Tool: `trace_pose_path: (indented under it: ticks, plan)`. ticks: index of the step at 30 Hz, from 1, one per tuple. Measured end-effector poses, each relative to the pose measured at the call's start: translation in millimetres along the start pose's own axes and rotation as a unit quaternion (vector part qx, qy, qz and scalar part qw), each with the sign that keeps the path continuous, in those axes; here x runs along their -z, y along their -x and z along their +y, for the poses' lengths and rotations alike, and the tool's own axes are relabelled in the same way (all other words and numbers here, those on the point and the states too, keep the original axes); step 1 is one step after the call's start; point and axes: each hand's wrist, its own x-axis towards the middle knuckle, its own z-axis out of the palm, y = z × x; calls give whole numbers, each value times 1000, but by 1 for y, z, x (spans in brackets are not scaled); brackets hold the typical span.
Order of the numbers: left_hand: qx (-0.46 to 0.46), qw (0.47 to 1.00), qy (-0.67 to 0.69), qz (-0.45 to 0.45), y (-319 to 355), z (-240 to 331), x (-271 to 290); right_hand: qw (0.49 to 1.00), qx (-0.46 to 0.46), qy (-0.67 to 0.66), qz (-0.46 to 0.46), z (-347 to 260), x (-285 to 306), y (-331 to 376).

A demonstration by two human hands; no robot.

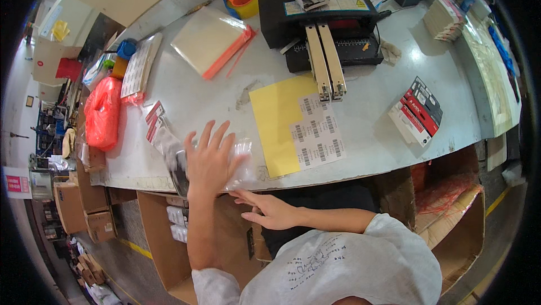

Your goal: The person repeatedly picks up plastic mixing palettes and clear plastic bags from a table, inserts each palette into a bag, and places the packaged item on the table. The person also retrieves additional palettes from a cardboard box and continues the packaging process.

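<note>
My left hand (209, 157) is spread open, palm down, over a clear plastic bag (243, 159) near the table's front edge. Beside that edge, my right hand (273, 211) has its index finger stretched toward the bag's lower corner, its thumb apart; I cannot tell whether the fingertip touches the plastic. Left of my left hand lies a clear packet with a red and black header card (154, 120), its dark lower part partly hidden behind my wrist. To the right are a yellow backing sheet (275, 130) and a white sheet of barcode labels (319, 133).
A black machine (318, 23) with two metal arms stands at the back. Around it are a stack of clear bags (208, 40), a red and black card (417, 112) and a stack of cards (444, 18). Red plastic wrap (103, 114) lies left; a cardboard box (160, 231) stands below.
</note>
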Motion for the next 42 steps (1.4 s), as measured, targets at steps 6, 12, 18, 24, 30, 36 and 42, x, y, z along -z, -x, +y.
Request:
trace_pose_path:
  ticks: [6,12,18,24,30,36,42]
  plan:
    - [118,968,47,217,0,-14,-37,779,84,607,132,-22,122,-2]
    - [301,894,332,-13,108,102,-55,667,-1,744,-31,-31,130,55]
    - [403,428,806,-72,110,146,-86,694,-4,718,-50,-39,109,74]
    - [399,396,819,-112,92,150,-77,848,-45,520,-90,-30,128,35]
    - [356,354,855,-129,97,147,-81,862,-25,491,-123,-25,137,30]
    - [331,341,870,-131,94,146,-81,874,29,473,-106,-19,144,30]
    - [311,356,873,-121,89,145,-80,888,56,453,-50,-17,152,35]
